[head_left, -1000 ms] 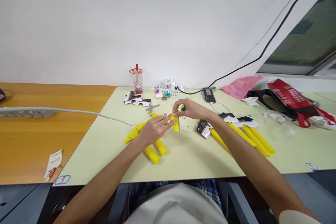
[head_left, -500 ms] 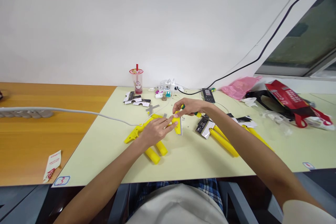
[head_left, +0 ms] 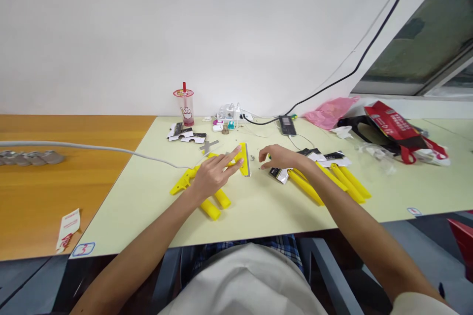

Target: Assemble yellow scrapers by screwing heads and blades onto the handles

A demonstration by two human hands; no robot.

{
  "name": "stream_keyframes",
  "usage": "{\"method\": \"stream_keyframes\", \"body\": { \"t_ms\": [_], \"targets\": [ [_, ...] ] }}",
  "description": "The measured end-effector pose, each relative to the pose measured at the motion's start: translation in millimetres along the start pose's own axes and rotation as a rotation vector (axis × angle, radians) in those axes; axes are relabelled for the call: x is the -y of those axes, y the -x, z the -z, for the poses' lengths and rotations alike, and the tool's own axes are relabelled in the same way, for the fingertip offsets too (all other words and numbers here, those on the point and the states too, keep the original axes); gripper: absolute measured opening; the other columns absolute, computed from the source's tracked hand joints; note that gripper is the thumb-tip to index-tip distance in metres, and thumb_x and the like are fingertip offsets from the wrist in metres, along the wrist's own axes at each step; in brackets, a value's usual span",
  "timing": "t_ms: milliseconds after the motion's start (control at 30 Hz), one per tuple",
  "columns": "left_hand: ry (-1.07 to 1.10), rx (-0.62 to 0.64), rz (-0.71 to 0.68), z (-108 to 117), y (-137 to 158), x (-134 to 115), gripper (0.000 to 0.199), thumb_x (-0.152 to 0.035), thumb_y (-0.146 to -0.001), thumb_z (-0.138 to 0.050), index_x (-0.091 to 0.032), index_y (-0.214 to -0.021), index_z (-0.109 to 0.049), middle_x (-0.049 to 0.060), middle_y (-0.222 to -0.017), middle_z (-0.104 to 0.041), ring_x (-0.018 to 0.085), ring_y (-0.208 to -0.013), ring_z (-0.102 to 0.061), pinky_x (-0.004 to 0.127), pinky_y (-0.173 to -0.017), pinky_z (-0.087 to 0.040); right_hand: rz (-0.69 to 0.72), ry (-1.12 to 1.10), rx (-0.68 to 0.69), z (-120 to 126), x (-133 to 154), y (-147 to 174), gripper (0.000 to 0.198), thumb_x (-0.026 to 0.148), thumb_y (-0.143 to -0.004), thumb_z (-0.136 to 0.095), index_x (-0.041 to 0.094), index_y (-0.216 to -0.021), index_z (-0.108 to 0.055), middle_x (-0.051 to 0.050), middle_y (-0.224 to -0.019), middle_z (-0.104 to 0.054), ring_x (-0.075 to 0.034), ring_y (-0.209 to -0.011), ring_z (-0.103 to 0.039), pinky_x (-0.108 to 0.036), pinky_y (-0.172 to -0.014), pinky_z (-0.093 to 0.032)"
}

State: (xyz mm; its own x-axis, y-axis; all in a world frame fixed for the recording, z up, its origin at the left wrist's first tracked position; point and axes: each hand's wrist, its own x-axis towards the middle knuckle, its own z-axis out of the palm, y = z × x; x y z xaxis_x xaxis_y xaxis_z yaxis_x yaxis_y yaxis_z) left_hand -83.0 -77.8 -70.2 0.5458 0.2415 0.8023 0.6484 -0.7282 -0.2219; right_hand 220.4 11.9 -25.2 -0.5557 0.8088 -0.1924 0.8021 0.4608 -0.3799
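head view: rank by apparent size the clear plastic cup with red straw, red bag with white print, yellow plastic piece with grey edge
1. Red bag
2. Clear cup
3. Yellow piece, judging by its visible part; the left hand covers some

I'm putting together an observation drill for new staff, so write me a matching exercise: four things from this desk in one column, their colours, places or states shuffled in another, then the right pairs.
Column 1
1. Left hand
2. Yellow piece
3. Cup
4. Pink bag

Column 2
A. Has a red straw
B. Crumpled, near the wall
C. Fingers stretched out, not curled
D. Has a grey strip along its edge

Right pairs
1-C, 2-D, 3-A, 4-B
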Motion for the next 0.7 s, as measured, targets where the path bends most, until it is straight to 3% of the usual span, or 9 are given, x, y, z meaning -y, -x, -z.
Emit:
{"method": "stream_keyframes", "body": {
  "t_ms": [133,433,567,700],
  "targets": [
    [-0.014,-0.027,0.019,1,0,1,0.063,-0.001,-0.107,-0.047,-0.034,-0.16,-0.054,0.014,-0.162,-0.063,0.018,-0.092,-0.079,0.036,-0.077,-0.063,0.005,-0.048,0.062,-15,-5,-7,0.011,0.024,-0.08,-0.081,0.021,-0.09,-0.079,-0.006,-0.103,-0.083,-0.025,-0.096,-0.075,-0.032,-0.084,-0.053],
    [0.003,0.016,0.032,-1,3,2,0.071,0.003,-0.101,-0.047,-0.037,-0.16,-0.055,0.011,-0.165,-0.061,0.02,-0.1,-0.08,0.036,-0.08,-0.063,0.057,-0.086,0.119,-13,-4,-15,0.005,0.017,-0.083,-0.075,0.021,-0.085,-0.078,-0.004,-0.095,-0.083,-0.023,-0.09,-0.075,-0.029,-0.079,-0.052],
    [0.01,0.042,0.047,-6,8,4,0.068,0.0,-0.102,-0.048,-0.037,-0.159,-0.057,0.01,-0.168,-0.058,0.021,-0.105,-0.08,0.038,-0.083,-0.065,0.058,-0.023,0.066,-20,3,-16,0.007,0.015,-0.087,-0.074,0.02,-0.089,-0.077,-0.007,-0.099,-0.082,-0.023,-0.089,-0.074,-0.03,-0.079,-0.052],
    [0.003,0.062,0.063,-10,12,6,0.059,-0.005,-0.104,-0.051,-0.035,-0.154,-0.063,0.011,-0.167,-0.059,0.022,-0.104,-0.08,0.039,-0.083,-0.065,0.077,0.062,-0.046,-26,15,-12,0.009,0.013,-0.096,-0.067,0.019,-0.096,-0.074,-0.012,-0.109,-0.078,-0.027,-0.101,-0.072,-0.034,-0.09,-0.051]
  ]
}}
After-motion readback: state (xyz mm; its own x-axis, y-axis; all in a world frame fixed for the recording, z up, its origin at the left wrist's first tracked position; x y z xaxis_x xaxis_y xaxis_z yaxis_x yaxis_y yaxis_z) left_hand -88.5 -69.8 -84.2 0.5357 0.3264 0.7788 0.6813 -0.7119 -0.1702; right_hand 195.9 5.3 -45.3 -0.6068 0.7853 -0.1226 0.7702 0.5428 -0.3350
